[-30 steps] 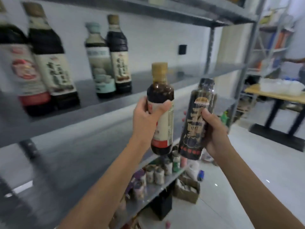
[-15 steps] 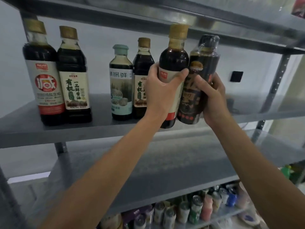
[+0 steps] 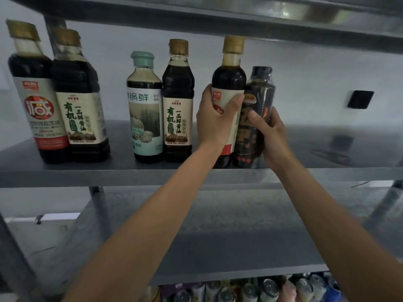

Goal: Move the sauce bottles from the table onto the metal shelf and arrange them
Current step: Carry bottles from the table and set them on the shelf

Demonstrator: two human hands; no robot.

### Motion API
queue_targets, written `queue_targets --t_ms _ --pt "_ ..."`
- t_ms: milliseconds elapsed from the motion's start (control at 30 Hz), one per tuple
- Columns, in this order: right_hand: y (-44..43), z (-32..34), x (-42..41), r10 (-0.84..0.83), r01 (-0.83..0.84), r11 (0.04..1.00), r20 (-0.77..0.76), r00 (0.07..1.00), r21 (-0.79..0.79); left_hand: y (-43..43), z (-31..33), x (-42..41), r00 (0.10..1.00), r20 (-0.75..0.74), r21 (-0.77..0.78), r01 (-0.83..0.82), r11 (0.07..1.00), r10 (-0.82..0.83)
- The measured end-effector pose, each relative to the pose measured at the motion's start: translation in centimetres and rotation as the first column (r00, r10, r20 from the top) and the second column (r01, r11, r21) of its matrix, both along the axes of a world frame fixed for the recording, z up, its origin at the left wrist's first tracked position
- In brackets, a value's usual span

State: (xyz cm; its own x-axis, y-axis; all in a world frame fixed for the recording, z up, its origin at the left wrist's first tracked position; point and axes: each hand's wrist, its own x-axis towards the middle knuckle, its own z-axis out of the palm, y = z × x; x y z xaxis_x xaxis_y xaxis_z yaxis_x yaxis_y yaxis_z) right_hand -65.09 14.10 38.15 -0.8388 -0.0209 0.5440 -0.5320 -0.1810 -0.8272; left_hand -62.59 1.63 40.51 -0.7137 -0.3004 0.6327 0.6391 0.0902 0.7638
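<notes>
Nearest us, both forearms reach up and away over the lower shelf [image 3: 218, 236], with cans [image 3: 261, 288] racked below it.

Left hand [image 3: 214, 118]: wrapped round the label of the red-label bottle [image 3: 229, 77], thumb across the front. Right hand [image 3: 269, 136]: wrapped round the lower body of the black bottle [image 3: 259, 88], fingers to its far right side. Each hand holds one bottle, and neither grip looks slack.

Both bottles stand upright, long axes vertical, sides touching. Their bases sit at the near lip of the metal shelf [image 3: 130, 173]. The black bottle's foot appears to meet the shelf, but the red-label base is hidden behind the left wrist, so we cannot tell whether it is down.

Key relation: the shelved row lies left of the hands and somewhat farther back. The neighbour bottle [image 3: 178, 90] is closest, just beside the left knuckles but not touching them. Next to it is the teal-capped bottle [image 3: 145, 101], and then, across a gap, the far-left pair [image 3: 75, 88]. The left hand is the nearer one to the row.

We judge the next move to be a short push away from us to bring both bases level with the row before letting go. The red-label cap rides close under the upper shelf, so a slide looks safer than a lift. Bare shelf runs off to the right.

Behind everything is the pale wall [image 3: 305, 68].
</notes>
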Motion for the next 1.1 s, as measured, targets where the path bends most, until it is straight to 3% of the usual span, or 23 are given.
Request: queue_targets --t_ms 167,267,367,467,667,867,1000,1100 --pt "1.8 -2.7 -0.2 -0.092 0.069 0.932 0.049 0.995 0.355 -3.1 -5.3 0.8 0.946 0.292 -0.347 0.240 0.907 -0.139" --pt "2.5 -3.3 -0.2 -0.196 0.162 0.881 0.032 0.980 0.445 -4.3 -5.4 1.1 0.922 0.367 -0.414 0.282 0.866 -0.125" --pt "2.7 -2.9 -0.5 -0.209 0.181 0.882 0.017 0.978 0.436 -3.8 -5.2 1.0 0.941 0.336 -0.405 0.186 0.895 -0.044" --pt "2.5 -2.9 -0.8 -0.240 0.223 0.871 -0.018 0.971 0.438 -2.8 -6.2 0.4 0.956 0.249 -0.449 -0.030 0.893 0.157" --pt "2.8 -3.1 -1.1 -0.185 0.168 0.861 -0.011 0.983 0.480 -1.4 -7.2 0.2 0.903 0.122 -0.564 -0.278 0.778 0.411" --pt "3.2 -3.1 -1.2 -0.081 0.027 0.868 0.087 0.993 0.495 -1.6 -6.9 0.4 0.924 0.170 -0.644 -0.160 0.749 0.343" --pt "2.4 -3.2 -1.5 -0.237 0.179 0.789 0.021 0.971 0.587 -1.9 -6.6 0.6 0.926 0.197 -0.635 -0.129 0.762 0.322" --pt "2.6 -3.2 -1.4 -0.241 0.180 0.812 0.039 0.970 0.556 -1.9 -6.5 0.7 0.924 0.205 -0.628 -0.127 0.767 0.321"
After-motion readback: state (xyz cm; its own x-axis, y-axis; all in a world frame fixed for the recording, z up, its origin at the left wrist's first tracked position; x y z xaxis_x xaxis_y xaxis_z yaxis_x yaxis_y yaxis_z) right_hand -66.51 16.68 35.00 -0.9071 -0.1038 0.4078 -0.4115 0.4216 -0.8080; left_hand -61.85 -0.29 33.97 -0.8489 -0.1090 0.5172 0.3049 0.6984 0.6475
